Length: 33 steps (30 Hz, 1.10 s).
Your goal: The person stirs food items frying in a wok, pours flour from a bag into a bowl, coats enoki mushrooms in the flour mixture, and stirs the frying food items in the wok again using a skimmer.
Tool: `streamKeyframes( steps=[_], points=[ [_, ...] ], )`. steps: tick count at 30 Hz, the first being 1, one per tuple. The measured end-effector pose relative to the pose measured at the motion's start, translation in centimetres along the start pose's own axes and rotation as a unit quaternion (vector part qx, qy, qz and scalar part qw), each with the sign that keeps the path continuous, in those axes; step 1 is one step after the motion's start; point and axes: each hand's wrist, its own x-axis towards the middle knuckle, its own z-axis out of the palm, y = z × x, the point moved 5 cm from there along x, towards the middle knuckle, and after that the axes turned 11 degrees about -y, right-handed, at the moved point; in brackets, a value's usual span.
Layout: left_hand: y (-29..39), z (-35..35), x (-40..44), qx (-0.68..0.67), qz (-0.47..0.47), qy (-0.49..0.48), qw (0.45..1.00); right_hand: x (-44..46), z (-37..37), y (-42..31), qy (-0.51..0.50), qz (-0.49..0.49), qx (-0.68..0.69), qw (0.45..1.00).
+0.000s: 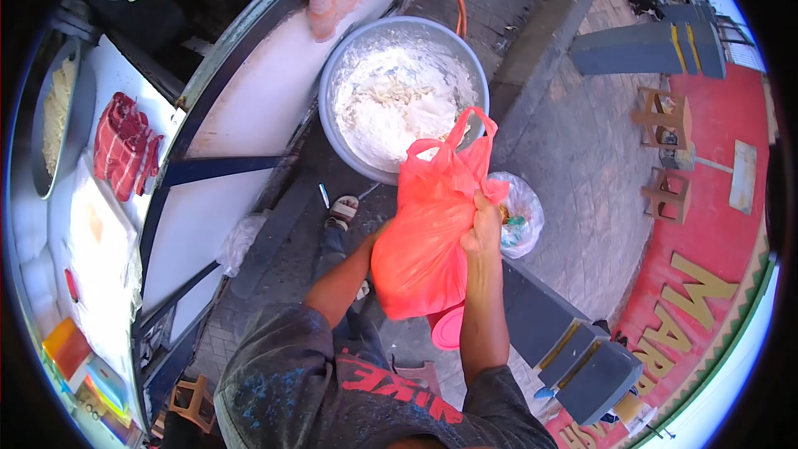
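A bulging red plastic bag (424, 241) hangs in front of my body, its loop handles standing up over the near rim of a large grey-blue basin (330, 120). My right hand (480, 229) grips the bag's upper right side. My left hand (382, 231) is at the bag's left side, its fingers hidden behind the plastic. White powder like flour (382, 116) fills much of the basin, with lumpy, paler-brown patches in the middle. What the bag contains cannot be made out.
Right of the bag stands a bin with a clear liner (522, 220) and litter inside. A white cart (241, 116) runs along the left, bearing a red cloth (125, 145) and a metal pan (41, 162). Below the bag shows a pink round lid (449, 328).
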Motion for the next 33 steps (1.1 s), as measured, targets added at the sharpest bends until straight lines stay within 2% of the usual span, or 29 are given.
streamKeyframes(
  steps=[9,12,15,18,21,25,27,28,31,33],
  points=[
    [0.3,0.1,0.3,-0.005,-0.006,0.005,1.000,-0.6,-0.2,-0.6,0.018,-0.008,-0.012,1.000],
    [0.2,-0.2,-0.1,-0.010,-0.008,0.008,1.000,-0.3,-0.3,0.2,-0.010,0.001,-0.020,1.000],
    [0.4,-0.3,-0.4,-0.010,-0.008,0.016,1.000,-1.7,1.0,-0.3,0.033,0.006,-0.007,0.999],
    [1.1,-0.2,-0.8,-0.007,-0.009,0.023,1.000,-3.6,0.8,-0.7,0.041,-0.044,-0.039,0.997],
    [1.9,-0.2,-1.2,0.000,-0.009,0.031,0.999,-6.5,-0.2,-1.0,0.073,-0.050,-0.110,0.990],
    [1.7,-2.6,-1.6,0.028,-0.005,0.016,0.999,-9.6,-2.9,1.0,0.068,-0.088,-0.064,0.992],
    [1.8,-4.2,-2.4,0.059,-0.018,0.052,0.997,-11.6,-2.5,1.3,0.103,-0.101,-0.066,0.987],
    [2.0,-4.4,-2.6,0.076,-0.024,0.070,0.994,-12.0,-2.8,1.5,0.077,-0.108,-0.074,0.988],
    [3.6,-2.1,-5.0,0.173,0.048,0.149,0.972,-13.0,-2.6,2.0,0.015,-0.128,-0.088,0.988],
    [5.5,-0.1,-6.4,0.342,0.200,0.177,0.901,-13.8,-1.2,1.6,-0.002,-0.143,-0.085,0.986]
  ],
)
